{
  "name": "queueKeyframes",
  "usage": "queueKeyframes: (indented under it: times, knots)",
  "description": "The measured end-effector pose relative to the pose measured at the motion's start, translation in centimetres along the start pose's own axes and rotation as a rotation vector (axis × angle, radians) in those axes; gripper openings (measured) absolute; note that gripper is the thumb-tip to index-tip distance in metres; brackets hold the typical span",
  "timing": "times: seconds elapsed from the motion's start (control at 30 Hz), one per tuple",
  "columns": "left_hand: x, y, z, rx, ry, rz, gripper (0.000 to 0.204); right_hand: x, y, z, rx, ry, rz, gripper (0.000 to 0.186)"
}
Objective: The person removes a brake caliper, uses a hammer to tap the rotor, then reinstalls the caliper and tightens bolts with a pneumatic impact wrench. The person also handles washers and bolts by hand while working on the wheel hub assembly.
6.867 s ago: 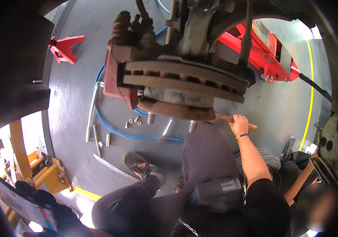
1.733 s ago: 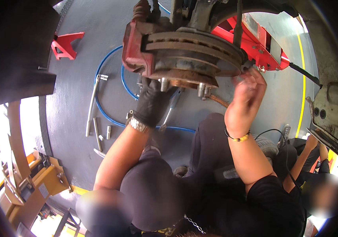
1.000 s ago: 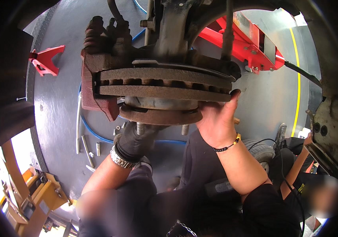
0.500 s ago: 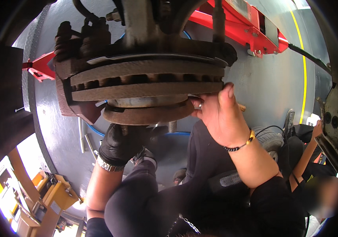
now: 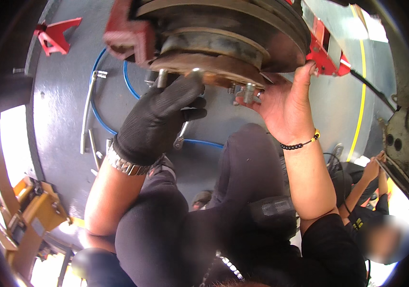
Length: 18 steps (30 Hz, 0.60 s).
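A rusty brake disc (image 5: 281,31) and wheel hub (image 5: 214,64) with threaded studs (image 5: 249,92) fill the upper middle. My left hand (image 5: 159,112), in a black knit glove, is raised to the hub face with fingers curled. Its fingertips meet the hub beside a stud, and whatever they pinch is hidden. My bare right hand (image 5: 288,103) grips the disc's right edge, thumb on the rim and fingers under the hub. Close behind the glove shows a metal ratchet (image 5: 179,141); whether it is held or on the floor, I cannot tell.
A reddish caliper (image 5: 128,40) sits left of the disc. On the floor are a red jack stand (image 5: 58,36), a blue hose (image 5: 100,119) and a long metal bar (image 5: 87,115). A red jack (image 5: 326,52) stands behind. Another person (image 5: 376,225) is at lower right.
The disc and hub now appear higher and tilted, showing more hub face. My gloved left hand has come up and is more fully visible. My right hand stays on the disc edge.
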<state>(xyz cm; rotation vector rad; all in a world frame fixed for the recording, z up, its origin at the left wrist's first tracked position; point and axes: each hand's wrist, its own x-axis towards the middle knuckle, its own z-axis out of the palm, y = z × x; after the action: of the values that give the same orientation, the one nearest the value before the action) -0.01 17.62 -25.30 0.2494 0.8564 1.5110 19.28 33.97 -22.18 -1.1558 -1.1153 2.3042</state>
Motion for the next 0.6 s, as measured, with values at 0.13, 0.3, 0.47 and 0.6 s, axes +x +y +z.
queueKeyframes:
  times: [0.13,0.3,0.47,0.6]
  knots:
    - [-0.3,1.6,3.0,0.412,0.082,0.060,0.050,0.1,-0.9,0.3,-0.039,-0.009,0.040,0.112]
    - [0.0,0.2,1.8,0.110,0.171,-0.033,0.045,-1.5,-0.8,1.8,0.022,0.033,0.069,0.116]
    - [0.7,-0.6,-2.1,-0.281,-0.136,-0.248,0.071,-1.1,-0.3,0.7,0.065,0.077,0.032,0.109]
    - [1.0,-0.2,-1.7,-0.176,-0.110,-0.248,0.084,-0.4,-0.4,0.3,0.028,-0.053,-0.035,0.113]
